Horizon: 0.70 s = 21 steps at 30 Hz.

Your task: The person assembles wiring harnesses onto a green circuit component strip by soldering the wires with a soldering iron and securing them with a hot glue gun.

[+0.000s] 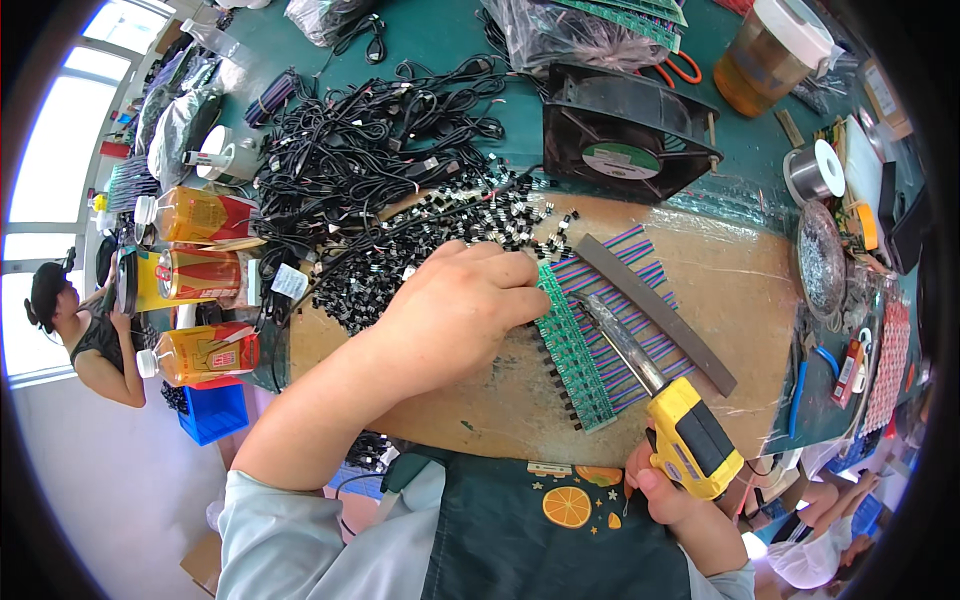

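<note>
My left hand [465, 300] is closed at the upper end of a green circuit board strip [580, 350], its fingertips hidden behind the knuckles. Whatever it pinches cannot be made out. Small black connectors line the strip's left edge, and purple and blue wires [640, 345] run out from its right side. A flat brown bar [655, 315] lies across those wires. My right hand [668, 492] grips a yellow and black soldering iron [693, 440], whose metal tip points up and left over the board's upper part.
Left of the board, small black connectors [400, 265] lie heaped below tangled black cables [400, 130]. A black fan [625, 135] stands behind. Drink bottles [205, 352] line the left; a solder spool [815, 172] and a round dish [820, 260] sit right. Other people are at both sides.
</note>
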Available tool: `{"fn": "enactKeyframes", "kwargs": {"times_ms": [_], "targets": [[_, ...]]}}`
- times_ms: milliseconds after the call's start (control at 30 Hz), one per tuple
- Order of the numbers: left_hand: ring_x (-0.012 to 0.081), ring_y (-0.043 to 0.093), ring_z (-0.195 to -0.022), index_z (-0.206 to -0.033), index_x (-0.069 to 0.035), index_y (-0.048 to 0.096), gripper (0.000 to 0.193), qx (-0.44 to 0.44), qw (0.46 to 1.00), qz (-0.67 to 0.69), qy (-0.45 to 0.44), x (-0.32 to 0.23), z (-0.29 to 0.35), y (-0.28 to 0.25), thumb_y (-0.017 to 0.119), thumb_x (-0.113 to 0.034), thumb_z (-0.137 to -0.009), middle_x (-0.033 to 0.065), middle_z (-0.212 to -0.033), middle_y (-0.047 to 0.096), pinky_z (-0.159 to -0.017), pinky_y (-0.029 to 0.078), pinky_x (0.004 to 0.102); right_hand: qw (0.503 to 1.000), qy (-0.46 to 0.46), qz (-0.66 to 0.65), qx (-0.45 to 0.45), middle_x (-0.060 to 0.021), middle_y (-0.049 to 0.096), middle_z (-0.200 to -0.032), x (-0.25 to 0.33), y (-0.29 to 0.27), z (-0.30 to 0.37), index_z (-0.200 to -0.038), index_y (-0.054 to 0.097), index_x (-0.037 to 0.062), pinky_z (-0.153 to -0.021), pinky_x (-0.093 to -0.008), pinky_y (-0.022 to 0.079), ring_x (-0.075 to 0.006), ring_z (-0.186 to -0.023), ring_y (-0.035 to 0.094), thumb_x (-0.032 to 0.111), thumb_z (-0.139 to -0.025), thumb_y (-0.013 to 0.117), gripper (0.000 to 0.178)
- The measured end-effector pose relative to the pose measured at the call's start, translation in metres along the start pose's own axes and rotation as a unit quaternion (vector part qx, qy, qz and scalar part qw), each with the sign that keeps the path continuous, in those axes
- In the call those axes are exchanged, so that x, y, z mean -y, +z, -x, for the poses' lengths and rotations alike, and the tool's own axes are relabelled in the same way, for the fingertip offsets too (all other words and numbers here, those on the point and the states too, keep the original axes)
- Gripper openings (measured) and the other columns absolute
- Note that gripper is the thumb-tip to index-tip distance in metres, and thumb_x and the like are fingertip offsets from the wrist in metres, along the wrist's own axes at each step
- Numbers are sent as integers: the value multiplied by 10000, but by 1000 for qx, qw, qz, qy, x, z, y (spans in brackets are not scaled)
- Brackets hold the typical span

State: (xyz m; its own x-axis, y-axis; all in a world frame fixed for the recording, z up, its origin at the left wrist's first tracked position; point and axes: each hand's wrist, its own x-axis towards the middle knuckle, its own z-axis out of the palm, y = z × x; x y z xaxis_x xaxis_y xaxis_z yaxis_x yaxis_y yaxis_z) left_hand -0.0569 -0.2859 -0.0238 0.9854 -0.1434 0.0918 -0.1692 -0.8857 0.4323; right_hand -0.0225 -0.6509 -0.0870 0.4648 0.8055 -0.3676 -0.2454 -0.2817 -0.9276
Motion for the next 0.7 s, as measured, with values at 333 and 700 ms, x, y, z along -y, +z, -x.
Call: {"fn": "enactKeyframes", "kwargs": {"times_ms": [333, 700], "targets": [[300, 640, -1004, -1022, -89, 723, 210, -109, 994, -14, -24, 15, 1, -27, 670, -46, -824, 70, -1001, 689, -905, 492, 415, 997, -29, -62, -26, -31, 546, -730, 13, 3, -7, -1153, 482, 43, -587, -317, 467, -158, -640, 543, 142, -918, 679, 323], [314, 640, -1038, -970, -61, 715, 122, -186, 957, -183, -128, 83, 11, -60, 712, -59, -848, 89, -1063, 691, -931, 497, 409, 990, -16, -139, -32, -44, 584, -717, 29, 10, -17, -869, 578, 47, -543, -305, 488, -145, -608, 603, 124, -937, 665, 134]]}}
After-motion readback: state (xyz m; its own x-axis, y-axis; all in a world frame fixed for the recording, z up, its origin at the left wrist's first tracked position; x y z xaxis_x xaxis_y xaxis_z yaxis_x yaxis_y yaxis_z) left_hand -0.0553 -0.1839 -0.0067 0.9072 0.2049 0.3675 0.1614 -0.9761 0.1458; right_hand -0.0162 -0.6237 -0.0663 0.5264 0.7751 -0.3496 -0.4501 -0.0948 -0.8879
